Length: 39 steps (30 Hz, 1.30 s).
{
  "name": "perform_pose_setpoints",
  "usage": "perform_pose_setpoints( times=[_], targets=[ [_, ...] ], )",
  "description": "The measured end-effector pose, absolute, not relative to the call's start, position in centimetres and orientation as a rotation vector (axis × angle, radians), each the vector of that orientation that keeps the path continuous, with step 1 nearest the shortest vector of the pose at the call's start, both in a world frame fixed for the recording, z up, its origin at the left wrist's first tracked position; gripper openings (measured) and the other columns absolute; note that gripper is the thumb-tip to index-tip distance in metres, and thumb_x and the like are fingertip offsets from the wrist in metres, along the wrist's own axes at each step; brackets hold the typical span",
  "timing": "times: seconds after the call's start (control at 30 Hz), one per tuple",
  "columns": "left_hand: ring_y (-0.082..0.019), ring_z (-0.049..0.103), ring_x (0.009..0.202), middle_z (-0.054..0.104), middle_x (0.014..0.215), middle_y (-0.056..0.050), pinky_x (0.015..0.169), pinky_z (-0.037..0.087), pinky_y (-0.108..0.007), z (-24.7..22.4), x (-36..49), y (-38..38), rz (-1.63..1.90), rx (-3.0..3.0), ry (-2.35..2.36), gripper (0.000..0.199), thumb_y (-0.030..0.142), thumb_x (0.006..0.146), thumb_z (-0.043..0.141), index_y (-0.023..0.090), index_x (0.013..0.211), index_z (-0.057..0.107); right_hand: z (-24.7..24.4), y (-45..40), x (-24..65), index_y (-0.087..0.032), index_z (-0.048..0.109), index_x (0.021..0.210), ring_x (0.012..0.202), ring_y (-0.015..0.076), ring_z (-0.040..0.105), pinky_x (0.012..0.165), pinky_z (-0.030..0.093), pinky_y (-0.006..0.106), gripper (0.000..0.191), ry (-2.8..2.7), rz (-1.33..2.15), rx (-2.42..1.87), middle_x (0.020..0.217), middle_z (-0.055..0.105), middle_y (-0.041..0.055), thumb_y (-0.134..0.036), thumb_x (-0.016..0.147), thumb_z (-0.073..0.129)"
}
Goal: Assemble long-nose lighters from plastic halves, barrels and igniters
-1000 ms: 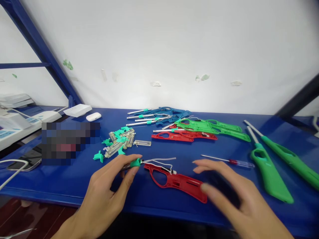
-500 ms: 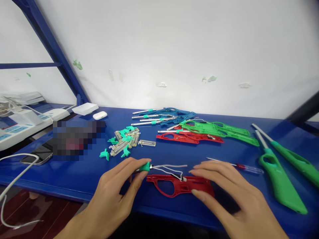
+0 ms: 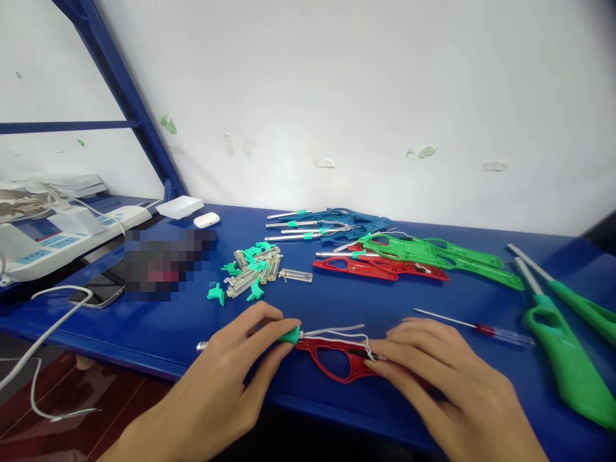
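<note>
Left hand [image 3: 240, 362] pinches the tube by its green collar [image 3: 290, 336]; right hand [image 3: 445, 372] has thumb and forefinger closed narrow on the black part [image 3: 366, 354], at the red shell [image 3: 355, 368] lying near, between the hands. Step looks like handling tube and black part together; next move calls for moving both as one, no tug on the wires [image 3: 332, 332].

Left of the red casing [image 3: 359, 368], a bare left hand [image 3: 245, 356] with slender fingers [image 3: 272, 333] is seen, its forearm [image 3: 161, 417] uncovered. Right of the casing, the right hand [image 3: 436, 362] is likewise seen bare and slender-fingered.
</note>
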<state>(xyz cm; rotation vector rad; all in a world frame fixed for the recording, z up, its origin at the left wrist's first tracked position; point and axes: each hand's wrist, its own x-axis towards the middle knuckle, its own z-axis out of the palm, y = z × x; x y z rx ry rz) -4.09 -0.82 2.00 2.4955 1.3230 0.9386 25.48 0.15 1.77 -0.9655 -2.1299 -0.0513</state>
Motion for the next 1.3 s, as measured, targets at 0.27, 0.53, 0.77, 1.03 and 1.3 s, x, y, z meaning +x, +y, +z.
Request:
perform_pose_setpoints(
  times=[0.27, 0.53, 0.77, 1.03, 1.3],
  targets=[
    [-0.015, 0.070, 0.108, 0.067, 0.122, -0.002, 0.092, 0.057, -0.022, 2.0, -4.5, -0.6, 0.802, 2.526, 1.351, 0.030, 0.020, 0.111, 0.050, 0.030, 0.137, 0.062, 1.8, -0.1, 25.5, -0.033, 0.077, 0.099, 0.093, 0.0099, 0.072, 0.087, 0.056, 0.020, 0.024, -2.136, -0.038, -0.948, 0.095, 0.076, -0.0071, -0.044, 0.110, 0.059],
    [-0.015, 0.068, 0.107, 0.064, 0.120, -0.004, 0.095, 0.057, -0.025, 1.4, -4.2, -0.5, 0.868, 2.534, 1.301, 0.030, 0.016, 0.112, 0.049, 0.028, 0.136, 0.063, 1.8, 0.2, 25.4, -0.033, 0.079, 0.098, 0.089, 0.0090, 0.073, 0.085, 0.056, 0.020, 0.031, -2.134, -0.114, -0.952, 0.093, 0.077, -0.0067, -0.043, 0.113, 0.054],
    [-0.017, 0.067, 0.109, 0.065, 0.122, -0.005, 0.096, 0.059, -0.028, 1.0, -4.3, -0.4, 0.885, 2.521, 1.303, 0.033, 0.015, 0.111, 0.050, 0.028, 0.137, 0.065, 1.5, 0.0, 25.6, -0.032, 0.082, 0.096, 0.087, 0.0120, 0.075, 0.081, 0.060, 0.023, 0.034, -2.133, -0.121, -0.971, 0.093, 0.079, -0.0034, -0.041, 0.112, 0.053],
    [-0.019, 0.064, 0.112, 0.063, 0.122, -0.005, 0.099, 0.057, -0.032, 1.0, -4.3, -0.5, 0.824, 2.524, 1.308, 0.032, 0.016, 0.112, 0.048, 0.029, 0.137, 0.063, 1.8, -0.1, 25.5, -0.031, 0.082, 0.095, 0.083, 0.0145, 0.076, 0.077, 0.061, 0.027, 0.034, -2.126, -0.130, -0.987, 0.091, 0.079, -0.0019, -0.040, 0.111, 0.054],
    [-0.016, 0.064, 0.112, 0.054, 0.130, -0.006, 0.099, 0.057, -0.027, 1.2, -4.5, -0.8, 0.725, 2.471, 1.353, 0.034, 0.020, 0.112, 0.050, 0.032, 0.142, 0.059, 1.5, -0.1, 25.7, -0.032, 0.082, 0.099, 0.086, 0.0113, 0.075, 0.083, 0.058, 0.023, 0.029, -2.112, -0.147, -0.996, 0.094, 0.079, -0.0045, -0.040, 0.111, 0.056]
  ],
)
